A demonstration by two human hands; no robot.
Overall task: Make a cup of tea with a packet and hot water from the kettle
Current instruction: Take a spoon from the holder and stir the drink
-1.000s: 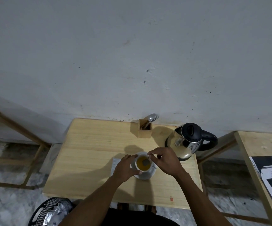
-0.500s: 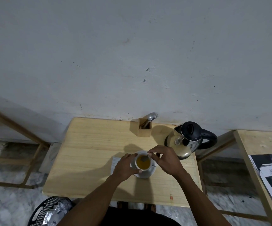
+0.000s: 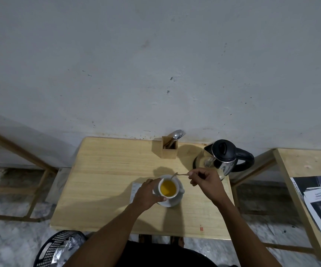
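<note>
Starting at the left, a black basket (image 3: 56,249) sits on the floor below the wooden table (image 3: 107,170), with a white packet (image 3: 134,191) lying flat beside the saucer (image 3: 172,202). The left hand (image 3: 146,195) is wrapped around the white cup (image 3: 168,187) of amber tea, steadying it on the saucer. The right hand (image 3: 206,181) pinches a spoon (image 3: 181,174) by its handle, its bowl at the cup's far rim, in front of the kettle (image 3: 223,158). To finish well, I would let it drip over the cup before carrying it off, while the left hand holds the cup firm. A second ago the right hand was over the cup, stirring; now it has drawn rightward and lifted the spoon clear of the tea.
</note>
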